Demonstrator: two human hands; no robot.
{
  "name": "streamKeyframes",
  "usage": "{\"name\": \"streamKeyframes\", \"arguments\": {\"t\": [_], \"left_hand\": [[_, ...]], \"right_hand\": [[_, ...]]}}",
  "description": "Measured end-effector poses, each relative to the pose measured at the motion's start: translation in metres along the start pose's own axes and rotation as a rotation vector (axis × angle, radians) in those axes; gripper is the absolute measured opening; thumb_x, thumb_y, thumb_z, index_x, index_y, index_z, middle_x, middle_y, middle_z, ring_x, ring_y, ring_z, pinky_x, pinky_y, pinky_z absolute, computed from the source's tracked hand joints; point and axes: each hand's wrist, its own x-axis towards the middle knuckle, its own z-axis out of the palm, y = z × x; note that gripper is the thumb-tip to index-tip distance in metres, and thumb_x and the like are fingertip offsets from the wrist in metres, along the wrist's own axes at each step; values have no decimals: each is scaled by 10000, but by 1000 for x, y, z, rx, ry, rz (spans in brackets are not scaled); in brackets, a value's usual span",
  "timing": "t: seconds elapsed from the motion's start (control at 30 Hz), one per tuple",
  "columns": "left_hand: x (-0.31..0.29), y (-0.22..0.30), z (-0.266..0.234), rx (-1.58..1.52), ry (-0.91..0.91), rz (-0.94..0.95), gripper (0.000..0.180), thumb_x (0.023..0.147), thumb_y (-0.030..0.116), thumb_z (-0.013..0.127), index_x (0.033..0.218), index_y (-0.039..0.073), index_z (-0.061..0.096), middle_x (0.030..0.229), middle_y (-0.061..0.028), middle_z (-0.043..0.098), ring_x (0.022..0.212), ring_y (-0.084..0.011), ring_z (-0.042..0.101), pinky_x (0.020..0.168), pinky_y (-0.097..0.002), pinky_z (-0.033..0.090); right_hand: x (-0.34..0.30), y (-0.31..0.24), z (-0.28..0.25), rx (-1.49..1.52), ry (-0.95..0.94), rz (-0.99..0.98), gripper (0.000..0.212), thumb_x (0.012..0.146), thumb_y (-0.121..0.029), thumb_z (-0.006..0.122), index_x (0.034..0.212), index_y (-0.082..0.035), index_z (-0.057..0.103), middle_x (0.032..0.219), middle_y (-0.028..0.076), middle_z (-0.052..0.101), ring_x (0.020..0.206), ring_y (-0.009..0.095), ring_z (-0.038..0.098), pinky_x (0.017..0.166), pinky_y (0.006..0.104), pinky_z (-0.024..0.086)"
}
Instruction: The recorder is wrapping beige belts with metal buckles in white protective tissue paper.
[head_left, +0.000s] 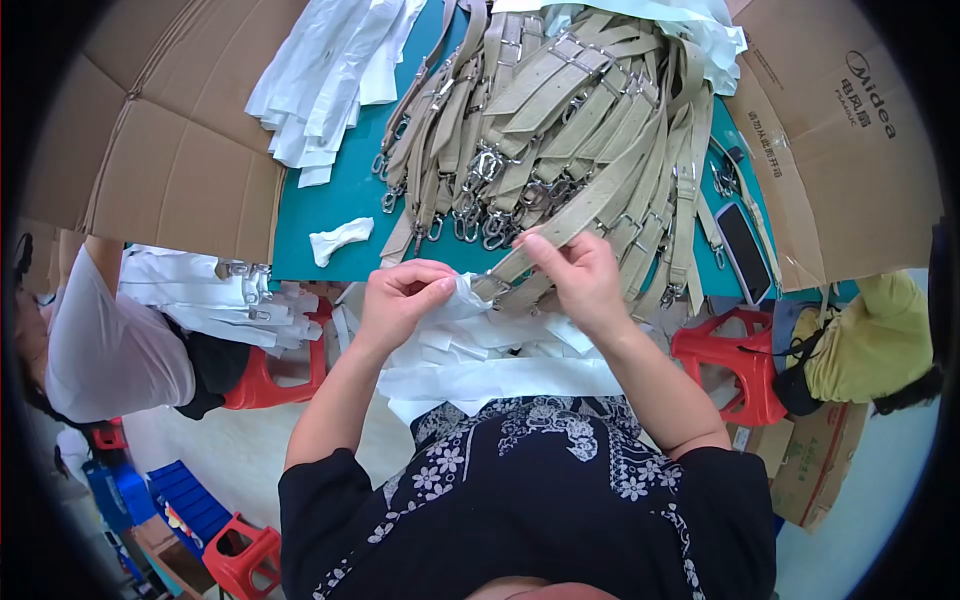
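My right hand [582,278] pinches a beige strap [595,205] near its lower end, thumb on top. Close by on the left, my left hand [405,300] is closed on a piece of white tissue paper [462,300], which lies against the strap's metal end fitting. Beyond both hands spreads a large heap of similar beige straps [570,90] with silver buckles and snap hooks [487,165]. White paper strips [500,350] cover my lap just below the hands.
White strips [325,75] hang over the green table [310,225] at the far left, near a crumpled paper [340,240]. A phone [742,252] lies at the right edge. Cardboard boxes [190,130] flank the table. People sit on both sides, by red stools [735,365].
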Motion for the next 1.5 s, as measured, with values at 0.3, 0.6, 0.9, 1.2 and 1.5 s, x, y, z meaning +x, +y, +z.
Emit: {"name": "streamKeyframes", "arguments": {"t": [0.3, 0.6, 0.9, 1.2, 1.5], "left_hand": [[-1, 1, -1, -34, 4, -19, 46, 789, 39, 619, 788, -7, 620, 875, -63, 614, 708, -75, 533, 637, -212, 430], [-12, -5, -34, -13, 9, 14, 52, 814, 56, 595, 814, 8, 575, 881, -63, 597, 779, -95, 543, 709, -223, 433], [-17, -3, -41, -64, -39, 96, 64, 805, 71, 616, 797, 7, 607, 893, -87, 623, 859, -141, 560, 769, -261, 432], [-17, -16, -43, 4, 6, -48, 53, 808, 60, 605, 792, 11, 591, 887, -103, 625, 900, -156, 558, 815, -294, 427], [-26, -17, -56, -17, 75, -94, 47, 799, 46, 608, 783, 1, 609, 874, -74, 618, 784, -103, 550, 727, -232, 429]], "right_hand": [[2, 17, 3, 205, 10, 189, 271, 868, -266, 545, 1029, -53, 591, 909, 8, 604, 797, 63, 549, 714, 234, 444], [-7, 28, 45, 184, -204, 116, 293, 871, -257, 543, 1062, -45, 608, 1049, 53, 575, 930, 121, 532, 833, 266, 413], [-9, 41, 65, -239, -328, -194, 352, 879, -258, 533, 1132, -13, 552, 1006, 66, 577, 983, 131, 511, 849, 282, 405], [0, 28, 33, 410, -4, 143, 480, 942, -383, 335, 1194, 6, 462, 1075, 91, 563, 954, 141, 544, 890, 315, 407], [0, 31, 41, -114, -42, -343, 260, 903, -175, 496, 1067, -2, 600, 833, 14, 617, 742, 65, 524, 679, 206, 421]]}}
